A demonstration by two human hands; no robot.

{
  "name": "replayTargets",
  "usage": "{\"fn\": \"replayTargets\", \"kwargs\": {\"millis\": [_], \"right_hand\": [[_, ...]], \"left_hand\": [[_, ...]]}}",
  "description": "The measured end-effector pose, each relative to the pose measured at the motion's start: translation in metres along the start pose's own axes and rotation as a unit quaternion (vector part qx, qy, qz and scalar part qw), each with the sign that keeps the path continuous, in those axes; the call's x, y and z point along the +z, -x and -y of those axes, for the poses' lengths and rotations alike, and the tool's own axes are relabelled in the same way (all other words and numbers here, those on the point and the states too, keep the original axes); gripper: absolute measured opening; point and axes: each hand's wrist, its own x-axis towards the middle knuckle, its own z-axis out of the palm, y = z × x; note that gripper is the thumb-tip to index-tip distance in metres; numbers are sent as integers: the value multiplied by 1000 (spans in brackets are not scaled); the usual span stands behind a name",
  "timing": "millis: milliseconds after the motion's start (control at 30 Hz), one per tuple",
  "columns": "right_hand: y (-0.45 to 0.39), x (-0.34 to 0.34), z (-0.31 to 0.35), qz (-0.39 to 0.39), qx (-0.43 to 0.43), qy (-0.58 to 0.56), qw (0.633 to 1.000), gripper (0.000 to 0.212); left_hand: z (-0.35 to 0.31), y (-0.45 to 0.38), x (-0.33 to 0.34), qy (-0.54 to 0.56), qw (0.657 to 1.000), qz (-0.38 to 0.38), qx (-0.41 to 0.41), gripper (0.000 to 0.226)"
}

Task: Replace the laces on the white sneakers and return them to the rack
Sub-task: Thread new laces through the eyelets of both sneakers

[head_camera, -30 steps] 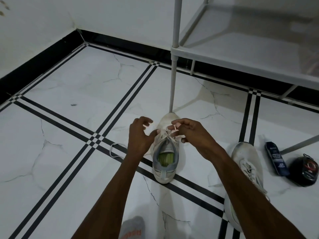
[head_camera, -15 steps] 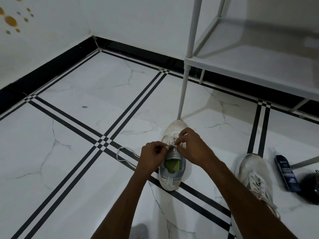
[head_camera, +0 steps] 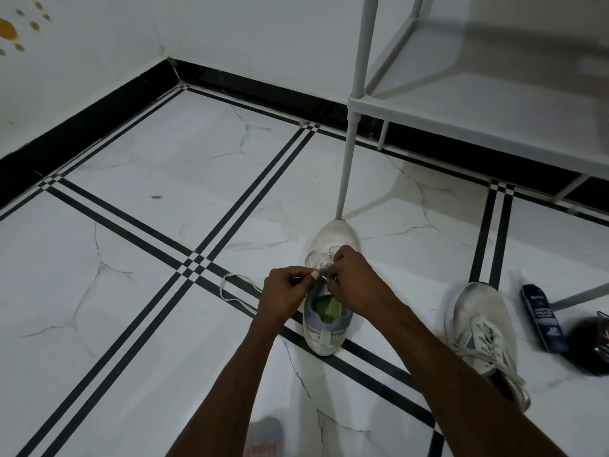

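Observation:
A white sneaker (head_camera: pixel 334 239) with a green insole stands on the tiled floor, toe against the rack leg. Both hands meet over its tongue. My left hand (head_camera: pixel 285 288) pinches the white lace (head_camera: pixel 321 269) at the sneaker's upper eyelets. Fingers curled, my right hand (head_camera: pixel 354 278) pinches the same lace from the right side. A loose loop of lace (head_camera: pixel 230 291) trails on the floor to the left. The second white sneaker (head_camera: pixel 479 321), laced, lies to the right beside my right forearm.
The white shoe rack (head_camera: pixel 461 103) stands at the back right, its front leg (head_camera: pixel 347 166) touching the sneaker's toe. A dark blue can (head_camera: pixel 542 316) and a round black object (head_camera: pixel 591 344) lie at the far right. A grey sock (head_camera: pixel 265 437) shows at the bottom edge.
My hands came together over the sneaker's tongue and closed on the lace. The camera view has tipped back and moved slightly farther away.

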Motion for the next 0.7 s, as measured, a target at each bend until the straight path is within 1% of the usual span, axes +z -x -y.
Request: {"fn": "replayTargets", "kwargs": {"millis": [100,167,267,333,400,433,467,500,567,633,700], "right_hand": [[-4,2,0,0,10,-14,1000,29],[-4,1,-1,-8,6,-30,1000,23],[2,2,-4,-49,20,-121,991,13],[9,5,0,-98,52,-174,978,12],[15,11,1,-187,86,-229,952,15],[18,15,1,-225,98,-234,941,20],[19,18,0,-238,108,-217,940,22],[21,22,1,-224,113,-174,952,23],[21,32,0,-166,113,-95,975,29],[19,34,-1,-123,124,-125,977,30],[17,34,1,-119,134,-166,970,25]], "left_hand": [[0,-1,0,-19,1000,3,19,19],[-1,-1,-1,-28,999,10,28,20],[-1,-1,-1,-13,1000,24,0,21],[1,-1,2,17,999,14,-23,16],[2,-2,5,36,998,-1,-42,13],[2,-2,7,34,998,-10,-49,12],[2,-3,9,27,998,-19,-53,12],[1,-3,11,19,998,-31,-54,11],[0,-4,13,11,998,-47,-48,10],[0,-4,15,5,999,-42,-34,11],[-1,-3,14,-3,999,-28,-22,11]]}}
